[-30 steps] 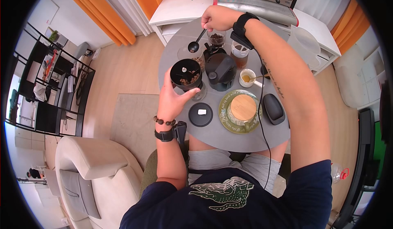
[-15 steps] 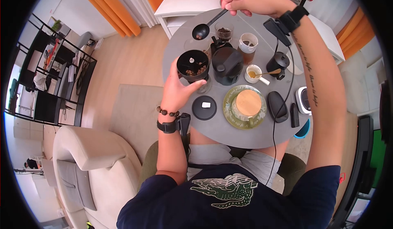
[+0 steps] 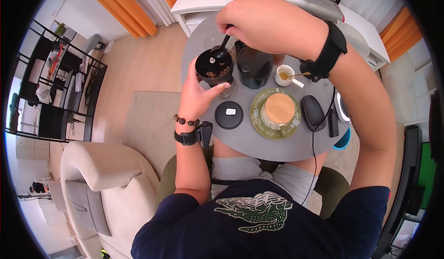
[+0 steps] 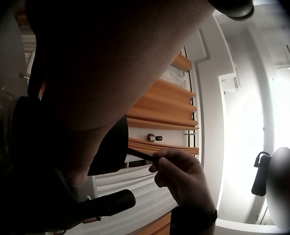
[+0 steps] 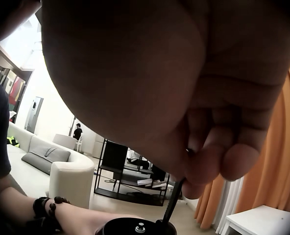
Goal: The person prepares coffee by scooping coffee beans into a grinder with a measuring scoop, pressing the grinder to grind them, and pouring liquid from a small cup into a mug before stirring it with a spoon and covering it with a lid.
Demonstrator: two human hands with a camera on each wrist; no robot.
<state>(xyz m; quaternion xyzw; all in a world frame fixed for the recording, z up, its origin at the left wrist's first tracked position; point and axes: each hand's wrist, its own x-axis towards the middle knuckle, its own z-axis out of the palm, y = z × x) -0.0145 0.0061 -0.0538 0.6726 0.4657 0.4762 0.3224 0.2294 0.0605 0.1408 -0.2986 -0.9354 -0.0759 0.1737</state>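
My left hand (image 3: 196, 97) grips a black coffee grinder (image 3: 203, 64) from its near-left side, thumb along the near wall. The grinder's top is open, showing a metal shaft tip and brown coffee beans (image 3: 213, 74). Over the table's far side, my right hand (image 3: 273, 25) pinches the handle of a black spoon (image 3: 219, 52). The spoon's bowl is tilted down at the grinder's far rim. In the right wrist view, the spoon handle (image 5: 172, 201) slopes from the fingertips to that rim. Behind the grinder stands a clear glass container (image 3: 212, 40), partly covered by my right hand.
Right of the grinder stands a black appliance (image 3: 253, 67). A white cup (image 3: 296, 82) holds yellowish liquid and a wooden spoon. Nearer me are a black round lid (image 3: 222, 123) with a white block and a green plate (image 3: 256, 126) under a wood-lidded cup. A cable (image 3: 314, 152) crosses the table.
My right hand has swung left and toward me, bringing the spoon with beans from beyond the grinder to its rim and tipping it. The left hand still holds the grinder.
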